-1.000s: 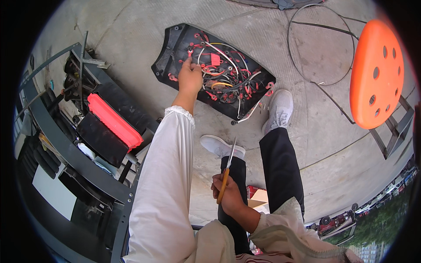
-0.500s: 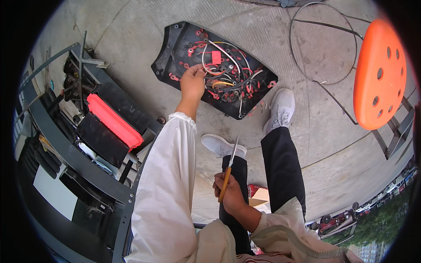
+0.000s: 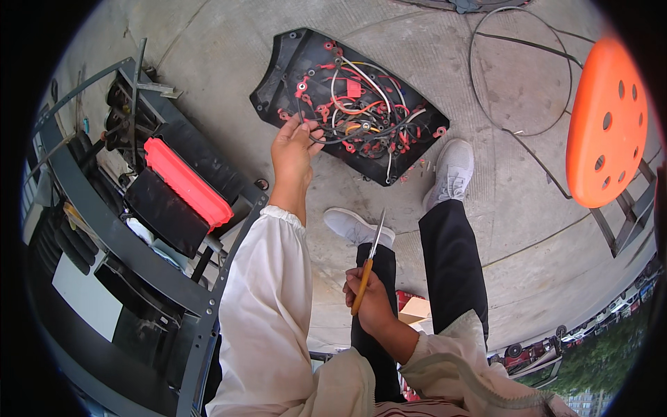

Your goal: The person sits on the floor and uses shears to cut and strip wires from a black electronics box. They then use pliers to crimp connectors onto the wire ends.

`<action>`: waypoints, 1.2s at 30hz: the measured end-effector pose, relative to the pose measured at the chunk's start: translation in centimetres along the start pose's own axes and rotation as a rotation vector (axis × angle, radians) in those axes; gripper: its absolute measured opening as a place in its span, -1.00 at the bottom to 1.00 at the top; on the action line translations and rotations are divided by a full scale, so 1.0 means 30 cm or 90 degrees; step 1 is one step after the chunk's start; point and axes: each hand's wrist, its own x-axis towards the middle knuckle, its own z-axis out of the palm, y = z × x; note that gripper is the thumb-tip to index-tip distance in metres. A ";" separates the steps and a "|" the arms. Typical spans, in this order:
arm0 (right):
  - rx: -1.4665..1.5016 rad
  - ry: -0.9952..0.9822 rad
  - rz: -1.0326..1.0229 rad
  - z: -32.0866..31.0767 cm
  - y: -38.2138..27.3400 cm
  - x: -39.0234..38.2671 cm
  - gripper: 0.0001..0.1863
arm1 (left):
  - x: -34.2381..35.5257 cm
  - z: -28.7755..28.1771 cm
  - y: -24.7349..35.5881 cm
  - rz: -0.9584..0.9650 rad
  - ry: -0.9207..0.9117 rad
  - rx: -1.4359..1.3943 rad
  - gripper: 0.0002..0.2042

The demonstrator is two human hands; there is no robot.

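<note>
On the ground ahead lies a black plastic tray heaped with a tangle of wires in black, red, white and yellow, many ending in red-sleeved terminals. At its near-left edge, my left hand pinches a black wire that runs back into the tangle. Its fingertips are closed together. My right hand, lower and close to my legs, is wrapped round a pair of orange-handled scissors. Seen nearly edge-on, their silver blades point up and away from me, apart from the wires.
To the left stands a dark metal frame carrying black parts and a red plastic piece. An orange stool seat with holes is at right, near a loop of cable. My shoes are just short of the tray.
My left hand has drawn back slightly from over the tangle to the tray's near-left edge, pulling a black wire. The right hand still holds the scissors. The whole view has shifted a little.
</note>
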 end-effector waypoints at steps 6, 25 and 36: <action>-0.001 -0.015 -0.002 -0.010 0.001 0.001 -0.88 | -0.003 -0.003 0.005 -0.013 -0.004 -0.011 -0.71; 0.003 -0.001 -0.002 -0.013 -0.007 -0.001 -0.88 | 0.044 0.035 0.032 0.099 -0.230 0.242 -0.67; -0.013 -0.008 0.011 -0.011 -0.023 -0.006 -0.84 | -0.049 0.113 -0.205 0.476 -0.183 0.875 -0.81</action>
